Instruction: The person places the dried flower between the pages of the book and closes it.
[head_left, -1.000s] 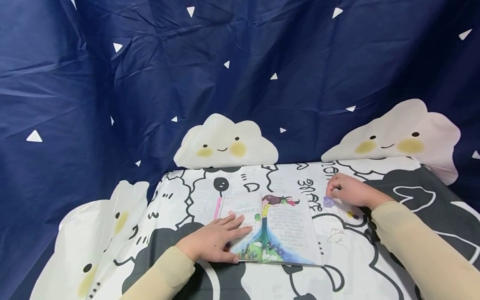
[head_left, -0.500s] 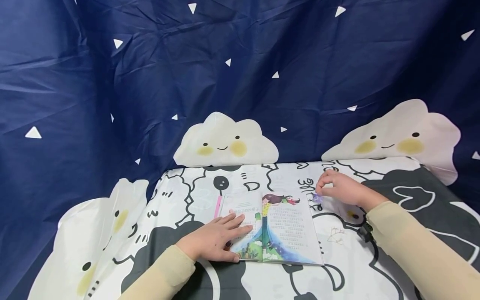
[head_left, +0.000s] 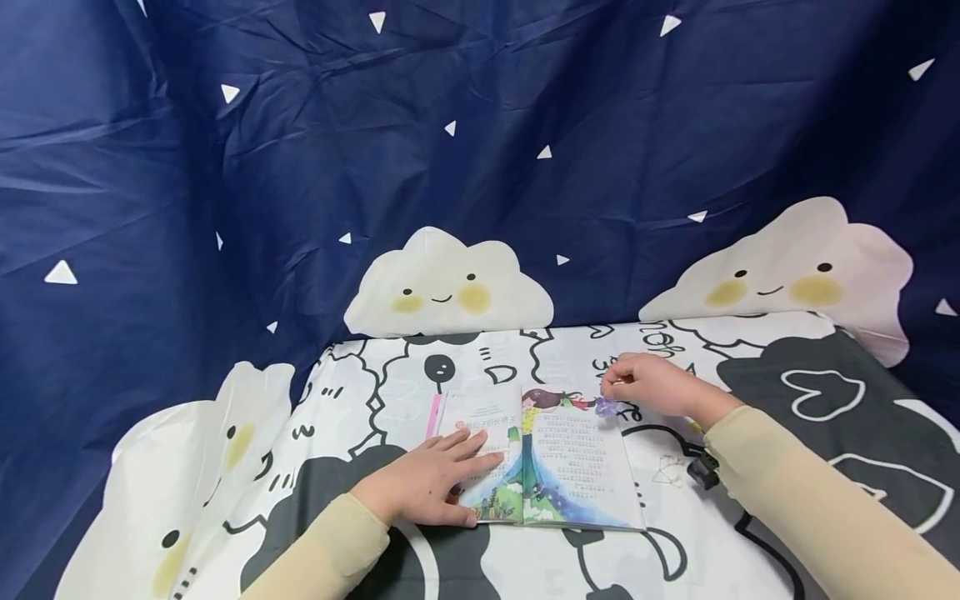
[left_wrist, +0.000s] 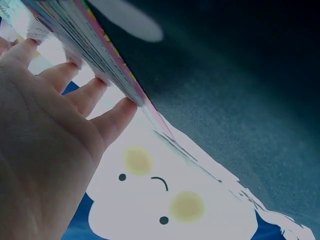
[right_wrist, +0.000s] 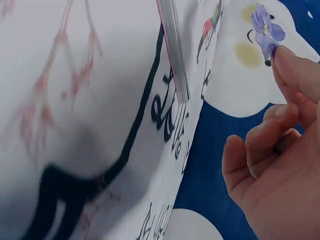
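Observation:
An illustrated book (head_left: 577, 467) lies spread at its middle on the patterned cloth, with text and a long-haired figure across its pages. My left hand (head_left: 431, 479) rests flat on the left page, fingers spread; in the left wrist view its fingertips (left_wrist: 122, 112) press the page by the book's edge. Between thumb and forefinger my right hand (head_left: 656, 385) pinches a flat purple flower (right_wrist: 267, 31). In the head view the flower overlaps the upper right corner of the right page. The other right fingers are loosely curled.
Thin reddish dried sprigs (head_left: 670, 471) lie on the cloth right of the book. A pink strip (head_left: 434, 415) shows at the book's left edge. Cloud-shaped cushions (head_left: 450, 287) line the back before a navy curtain (head_left: 480, 125). A black wrist device (head_left: 703, 472) hangs by the right sleeve.
My right hand has moved left, carrying the purple flower from the cloth at the right to the book's upper right corner. The left hand has stayed on the page.

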